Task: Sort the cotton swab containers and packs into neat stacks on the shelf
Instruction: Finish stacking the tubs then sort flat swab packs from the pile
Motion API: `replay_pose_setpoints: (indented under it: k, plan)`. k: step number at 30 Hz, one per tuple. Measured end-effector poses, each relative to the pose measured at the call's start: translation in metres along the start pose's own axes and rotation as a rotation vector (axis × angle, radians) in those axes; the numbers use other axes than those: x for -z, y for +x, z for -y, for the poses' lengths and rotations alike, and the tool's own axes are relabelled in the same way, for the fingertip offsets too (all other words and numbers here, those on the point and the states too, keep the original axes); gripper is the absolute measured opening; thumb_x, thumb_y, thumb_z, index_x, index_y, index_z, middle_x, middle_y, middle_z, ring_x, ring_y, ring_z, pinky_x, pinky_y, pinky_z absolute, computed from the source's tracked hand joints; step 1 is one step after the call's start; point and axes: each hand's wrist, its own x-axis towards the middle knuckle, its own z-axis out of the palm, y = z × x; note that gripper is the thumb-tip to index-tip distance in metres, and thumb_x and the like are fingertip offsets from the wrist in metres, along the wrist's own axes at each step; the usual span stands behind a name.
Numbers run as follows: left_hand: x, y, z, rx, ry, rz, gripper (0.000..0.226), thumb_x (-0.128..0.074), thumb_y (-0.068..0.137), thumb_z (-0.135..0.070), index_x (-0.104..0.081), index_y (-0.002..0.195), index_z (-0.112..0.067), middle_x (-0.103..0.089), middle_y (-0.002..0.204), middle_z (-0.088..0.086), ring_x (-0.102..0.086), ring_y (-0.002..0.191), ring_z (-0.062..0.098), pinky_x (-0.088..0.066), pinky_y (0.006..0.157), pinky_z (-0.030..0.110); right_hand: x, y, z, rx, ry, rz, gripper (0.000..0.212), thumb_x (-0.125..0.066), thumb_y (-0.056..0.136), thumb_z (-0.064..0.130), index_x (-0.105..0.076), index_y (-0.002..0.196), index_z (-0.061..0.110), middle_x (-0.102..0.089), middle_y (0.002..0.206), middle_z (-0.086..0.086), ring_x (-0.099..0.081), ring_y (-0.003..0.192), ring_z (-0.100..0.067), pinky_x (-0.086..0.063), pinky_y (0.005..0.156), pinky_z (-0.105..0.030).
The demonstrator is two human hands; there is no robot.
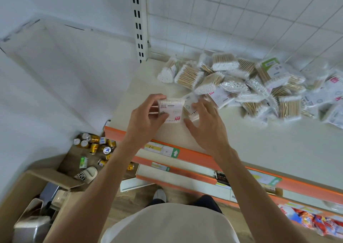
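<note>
- A cotton swab pack (171, 111) with a white label and barcode is being gripped by the left hand (146, 116), with the thumb curled over the label face and the fingers wrapped round the pack's far-left edge.
- The pack is being held at the front-left part of the shelf (259, 146), just above or on its pale surface; which of the 2 cannot be told.
- A second pack (191, 103) is being touched by the right hand (206, 124), whose fingers are being kept spread and fairly straight over it, so that hand is relaxed and unclenched rather than gripping.
- The 2 packs are being kept side by side, touching or nearly so, between the 2 hands.
- A loose heap of swab packs (250, 83) is being left unsorted further back and to the right on the same shelf, against the wire grid back panel (241, 20); wooden-stemmed swabs are being shown through the clear wrappers.
- An orange price rail (196, 154) is being displayed along the shelf's front edge, with labels set in it.
- Gold cans (96, 146) are lying scattered on the floor at lower left, near a slipper (87, 175) and a cardboard box (46, 179).
</note>
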Motion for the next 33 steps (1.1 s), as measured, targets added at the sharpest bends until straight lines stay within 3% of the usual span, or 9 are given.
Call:
replay_pose_setpoints:
  k: [3, 8, 12, 16, 20, 24, 28, 33]
  plan:
    - [0.000, 0.000, 0.001, 0.005, -0.008, -0.004, 0.042, -0.074, 0.088, -0.009, -0.059, 0.126, -0.021, -0.069, 0.107, -0.007, -0.068, 0.099, 0.001, -0.059, 0.081, 0.020, 0.007, -0.018, -0.003, -0.025, -0.002, -0.003, 0.047, -0.072, 0.087, 0.040, -0.055, 0.126, 0.021, -0.048, 0.138, 0.004, -0.050, 0.121, -0.023, -0.049, 0.093, -0.039]
    - [0.004, 0.001, 0.003, 0.025, -0.049, 0.026, 0.042, -0.074, 0.088, -0.009, -0.060, 0.126, -0.021, -0.070, 0.107, -0.007, -0.068, 0.099, 0.001, -0.057, 0.080, 0.017, 0.015, -0.051, -0.002, -0.090, -0.015, 0.020, 0.047, -0.062, 0.091, 0.052, -0.056, 0.130, 0.026, -0.046, 0.145, 0.006, -0.048, 0.125, -0.019, -0.039, 0.100, -0.037]
    - [0.004, 0.000, 0.005, 0.021, -0.073, 0.065, 0.043, -0.075, 0.087, -0.009, -0.060, 0.126, -0.021, -0.072, 0.106, -0.006, -0.070, 0.097, 0.004, -0.057, 0.081, 0.019, 0.021, -0.037, 0.004, -0.160, 0.025, 0.033, 0.037, -0.062, 0.093, 0.045, -0.052, 0.124, 0.026, -0.056, 0.130, 0.005, -0.054, 0.115, -0.020, -0.038, 0.093, -0.035]
    - [0.005, 0.001, 0.003, 0.034, -0.058, 0.087, 0.043, -0.075, 0.087, -0.011, -0.060, 0.125, -0.024, -0.072, 0.107, -0.004, -0.070, 0.096, 0.002, -0.057, 0.079, 0.017, 0.028, -0.022, 0.010, -0.177, -0.034, 0.126, 0.064, -0.066, 0.089, 0.039, -0.033, 0.143, 0.028, -0.058, 0.126, -0.002, -0.052, 0.112, -0.025, -0.041, 0.087, -0.037]
    - [0.008, -0.015, -0.011, 0.047, -0.148, 0.074, 0.043, -0.075, 0.087, -0.009, -0.059, 0.125, -0.023, -0.071, 0.108, -0.004, -0.071, 0.097, 0.005, -0.057, 0.078, 0.017, 0.037, -0.028, 0.015, -0.052, -0.141, 0.152, 0.086, -0.071, 0.088, 0.033, -0.018, 0.156, 0.038, -0.043, 0.128, -0.005, -0.046, 0.110, -0.025, -0.048, 0.084, -0.037]
    - [0.000, -0.039, -0.031, 0.085, -0.250, 0.025, 0.044, -0.075, 0.086, -0.006, -0.058, 0.123, -0.021, -0.069, 0.107, -0.010, -0.070, 0.096, 0.000, -0.056, 0.074, 0.013, 0.039, -0.055, -0.002, -0.022, 0.076, -0.068, 0.053, -0.065, 0.095, 0.019, -0.041, 0.140, 0.035, -0.040, 0.119, 0.000, -0.051, 0.103, -0.022, -0.055, 0.079, -0.036]
    - [-0.034, -0.048, -0.045, 0.090, -0.288, 0.107, 0.043, -0.074, 0.086, -0.006, -0.058, 0.120, -0.026, -0.070, 0.105, -0.011, -0.070, 0.094, -0.001, -0.055, 0.073, 0.013, 0.054, -0.094, -0.039, -0.169, 0.423, -0.298, 0.028, -0.058, 0.100, 0.012, -0.048, 0.122, 0.027, -0.048, 0.121, 0.004, -0.060, 0.093, 0.001, -0.051, 0.078, -0.014]
    - [-0.084, -0.059, -0.068, 0.049, -0.293, 0.242, 0.042, -0.074, 0.087, -0.007, -0.059, 0.122, -0.025, -0.073, 0.108, -0.003, -0.071, 0.100, 0.009, -0.058, 0.080, 0.022, 0.079, -0.137, -0.085, -0.217, 0.485, -0.329, 0.024, -0.056, 0.103, 0.022, -0.046, 0.121, 0.033, -0.062, 0.111, 0.006, -0.064, 0.097, -0.013, -0.057, 0.079, -0.039]
